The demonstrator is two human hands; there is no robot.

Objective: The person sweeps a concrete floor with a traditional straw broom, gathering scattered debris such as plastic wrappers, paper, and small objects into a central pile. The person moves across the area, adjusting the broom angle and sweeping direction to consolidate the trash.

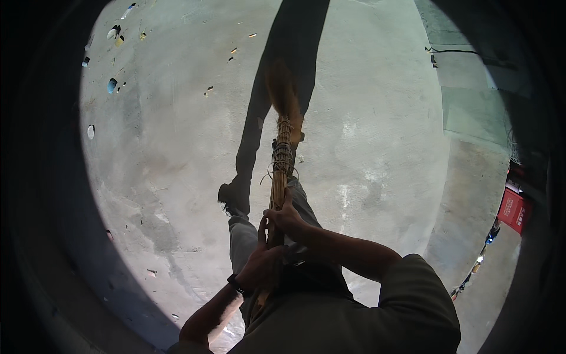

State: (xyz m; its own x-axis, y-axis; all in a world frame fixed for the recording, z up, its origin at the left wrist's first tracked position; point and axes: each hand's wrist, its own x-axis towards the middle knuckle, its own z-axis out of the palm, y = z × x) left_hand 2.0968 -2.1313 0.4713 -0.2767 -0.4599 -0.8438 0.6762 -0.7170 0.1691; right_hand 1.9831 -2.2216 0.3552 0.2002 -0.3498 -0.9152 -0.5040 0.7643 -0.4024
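Note:
A broom (282, 150) made of bundled tan stalks runs away from my body along the middle of the head view. Wire or cord is wound around its bound neck, and its brown brush end fans out in my shadow. My right hand (286, 221) grips the bundled handle below the binding, fingers wrapped round it. Closer to my body, my left hand (262, 265) is closed round the lower handle, with a dark band on the wrist. The handle's near end is partly hidden by my hands and forearms.
Grey concrete floor (177, 135) spreads all around, with small litter scattered at the far left, including a blue scrap (112, 85). At the right edge stand a red box (514, 209) and a dark cable (460, 51). My shadow stretches ahead.

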